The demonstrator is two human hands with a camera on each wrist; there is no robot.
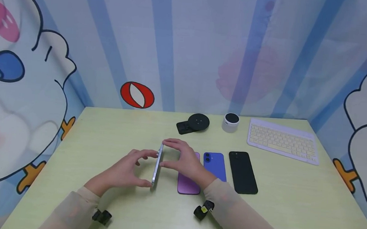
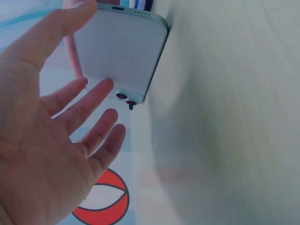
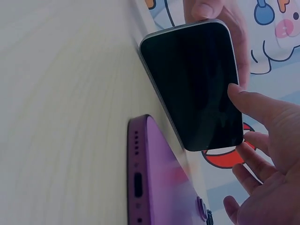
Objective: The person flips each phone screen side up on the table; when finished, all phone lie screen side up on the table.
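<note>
A smartphone (image 1: 157, 166) with a pale back and black screen stands on its long edge on the table, between both hands. My left hand (image 1: 122, 172) holds it, thumb at its near short end and index finger at the back (image 2: 119, 51). From the other side, my right hand (image 1: 187, 161) grips it, thumb at the upper long edge of the screen (image 3: 192, 89) and fingers at the far end. Beneath the right hand and wrist lies a purple phone (image 1: 188, 185), partly covered. Beside it are a blue phone (image 1: 215, 165) and a black phone (image 1: 243, 172).
Toward the back of the table (image 1: 292, 209) lie a black stand with a round disc (image 1: 198, 122), a small white cylinder with a dark top (image 1: 230, 123) and a lilac-framed keyboard (image 1: 283, 141). A printed curtain (image 1: 198, 51) hangs behind the table.
</note>
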